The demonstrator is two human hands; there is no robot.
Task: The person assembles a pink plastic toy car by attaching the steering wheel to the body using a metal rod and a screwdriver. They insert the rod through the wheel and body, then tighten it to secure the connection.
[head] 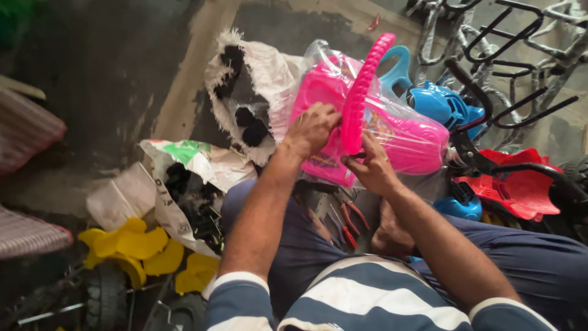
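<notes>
Pink plastic seat (392,132), partly bagged, sits between both hands: left hand (312,129) grips its edge, right hand (370,167) pinches its ribbed rim (362,92).

The floor (116,73) is dark, stained concrete, crossed by a paler strip (196,61) that runs up toward the top edge. Light is dim and flat — brightest along that strip. A frayed white sack (269,73) lies open on the floor, with a crumpled printed bag (196,160) just below it. Yellow plastic parts (138,248) sit at lower left beside a small black wheel (105,294). Black metal frames (520,55) pile up at upper right — red plastic pieces (520,184) lie beneath them.
</notes>
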